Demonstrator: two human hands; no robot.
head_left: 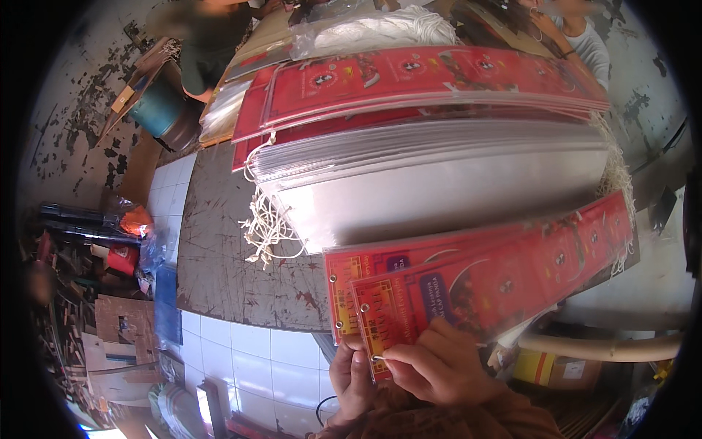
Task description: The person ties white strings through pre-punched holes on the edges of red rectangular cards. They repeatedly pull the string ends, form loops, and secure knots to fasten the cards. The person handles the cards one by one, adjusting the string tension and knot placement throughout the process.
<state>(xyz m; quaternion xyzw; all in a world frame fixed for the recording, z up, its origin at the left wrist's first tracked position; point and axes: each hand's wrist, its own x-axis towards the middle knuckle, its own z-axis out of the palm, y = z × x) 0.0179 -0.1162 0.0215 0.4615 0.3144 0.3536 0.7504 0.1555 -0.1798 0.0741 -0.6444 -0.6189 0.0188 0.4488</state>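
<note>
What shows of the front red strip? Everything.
The front red strip is long, flat and glossy, seemingly plastic-covered print, with a yellow panel and blue patch near its left end. Two eyelets pierce that end. It slants up to the right, overlapping a similar strip. The left hand grips its left edge; the right hand holds white cord at the lower eyelet.

clothing [468,418]: reddish-brown, creased | left hand [352,377]: bare | right hand [447,369]: bare
</note>
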